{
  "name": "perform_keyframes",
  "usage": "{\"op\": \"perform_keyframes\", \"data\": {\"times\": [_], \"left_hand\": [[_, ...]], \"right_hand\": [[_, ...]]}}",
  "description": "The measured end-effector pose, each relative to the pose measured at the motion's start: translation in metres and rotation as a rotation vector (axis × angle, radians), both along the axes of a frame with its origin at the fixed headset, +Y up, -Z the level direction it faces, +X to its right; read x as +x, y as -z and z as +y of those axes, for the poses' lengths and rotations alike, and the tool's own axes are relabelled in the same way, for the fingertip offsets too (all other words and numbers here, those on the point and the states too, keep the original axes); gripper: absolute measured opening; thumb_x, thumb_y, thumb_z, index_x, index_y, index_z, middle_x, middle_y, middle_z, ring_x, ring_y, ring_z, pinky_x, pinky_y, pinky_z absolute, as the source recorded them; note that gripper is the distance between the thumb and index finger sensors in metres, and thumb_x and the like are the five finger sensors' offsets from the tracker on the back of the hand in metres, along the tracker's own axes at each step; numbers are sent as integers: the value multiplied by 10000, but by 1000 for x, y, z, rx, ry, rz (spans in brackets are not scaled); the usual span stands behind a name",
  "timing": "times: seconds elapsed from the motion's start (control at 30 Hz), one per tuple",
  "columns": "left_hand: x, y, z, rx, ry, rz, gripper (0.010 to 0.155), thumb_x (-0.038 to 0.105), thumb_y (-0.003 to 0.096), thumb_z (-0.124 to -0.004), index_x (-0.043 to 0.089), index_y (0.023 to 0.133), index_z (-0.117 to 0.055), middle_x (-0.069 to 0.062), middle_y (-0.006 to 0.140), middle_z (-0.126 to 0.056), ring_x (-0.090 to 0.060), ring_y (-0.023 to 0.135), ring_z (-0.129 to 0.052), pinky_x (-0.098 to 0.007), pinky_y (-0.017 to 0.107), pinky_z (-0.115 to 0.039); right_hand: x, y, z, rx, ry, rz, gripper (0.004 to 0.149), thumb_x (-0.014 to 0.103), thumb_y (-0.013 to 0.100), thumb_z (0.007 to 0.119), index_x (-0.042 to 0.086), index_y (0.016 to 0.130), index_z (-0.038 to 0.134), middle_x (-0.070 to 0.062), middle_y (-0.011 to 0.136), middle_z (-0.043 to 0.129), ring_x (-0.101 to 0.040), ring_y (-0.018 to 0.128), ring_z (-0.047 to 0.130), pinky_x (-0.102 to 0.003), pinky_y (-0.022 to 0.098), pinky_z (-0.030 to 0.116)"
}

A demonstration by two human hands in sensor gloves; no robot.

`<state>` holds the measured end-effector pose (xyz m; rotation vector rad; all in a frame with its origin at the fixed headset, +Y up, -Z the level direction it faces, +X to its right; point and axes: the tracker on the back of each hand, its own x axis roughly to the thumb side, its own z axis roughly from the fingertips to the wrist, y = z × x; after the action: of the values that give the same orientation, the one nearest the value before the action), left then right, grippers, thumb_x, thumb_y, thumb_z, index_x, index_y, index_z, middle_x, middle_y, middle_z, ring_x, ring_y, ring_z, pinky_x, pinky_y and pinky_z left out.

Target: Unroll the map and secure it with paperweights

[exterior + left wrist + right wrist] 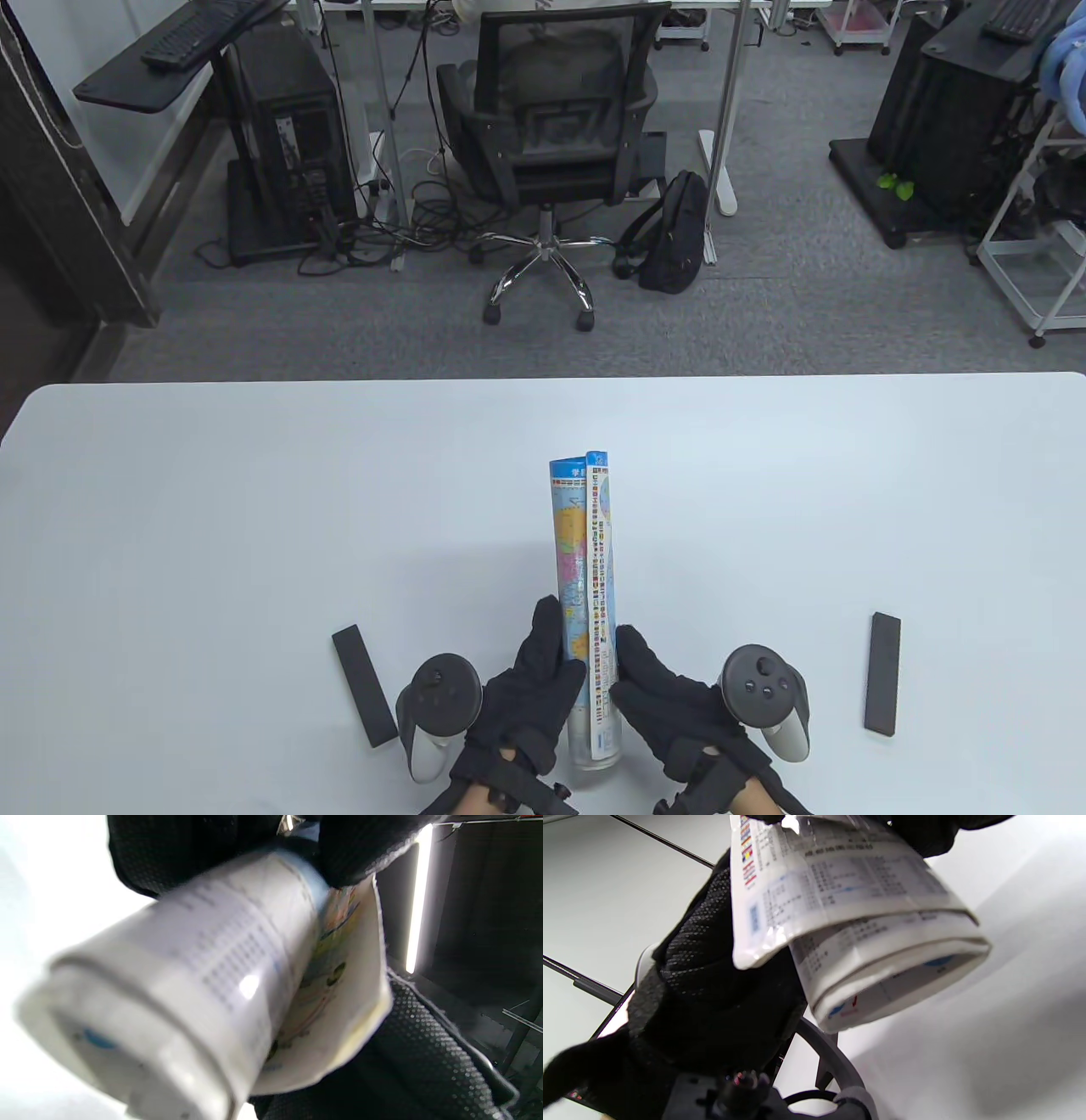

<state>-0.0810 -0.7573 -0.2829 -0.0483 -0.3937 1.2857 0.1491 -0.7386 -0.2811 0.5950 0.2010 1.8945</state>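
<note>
A rolled map [584, 560] with a colourful print lies lengthwise near the table's front middle, its loose edge a little lifted. My left hand [533, 679] grips the roll's near end from the left. My right hand [657, 688] holds it from the right, at the loose flap. The roll [178, 984] fills the left wrist view, with the flap [339, 1005] peeled to the right. The right wrist view shows the roll's open end [891, 955] and the flap [763, 899] above the table. Two black bar paperweights lie flat: one on the left [364, 684], one on the right [882, 672].
The white table [254, 509] reaches to a far edge at mid-frame. Beyond it stand an office chair [551, 136], a backpack [674, 229], desks and computer towers on grey carpet.
</note>
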Motion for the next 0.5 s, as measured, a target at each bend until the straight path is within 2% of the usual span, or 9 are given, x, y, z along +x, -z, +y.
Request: {"op": "perform_keyframes", "data": {"times": [0.2,0.4,0.5], "left_hand": [[3,0,-4,-41,-7,1,770,376,558,-703,244,1068,-142,-204,1087,-396,-399,916,-668,-510,611,-729],[-1,3,4,-16,-13,66,758,313,540,-729,198,1070,-200,-231,1044,-526,-370,838,-801,-458,535,-833],[-4,3,7,-40,-12,90,750,299,537,-735,204,1072,-218,-251,1027,-561,-376,805,-835,-452,500,-857]], "right_hand": [[-2,0,-2,-9,-10,10,595,179,566,622,-106,1004,336,-452,995,405,-634,811,644,-728,510,553],[5,4,0,-44,26,-6,581,186,570,624,-68,1020,357,-423,1016,415,-614,821,644,-720,517,554],[17,7,4,-45,86,-84,581,193,576,618,-43,1031,345,-414,1029,383,-624,833,607,-724,524,532]]}}
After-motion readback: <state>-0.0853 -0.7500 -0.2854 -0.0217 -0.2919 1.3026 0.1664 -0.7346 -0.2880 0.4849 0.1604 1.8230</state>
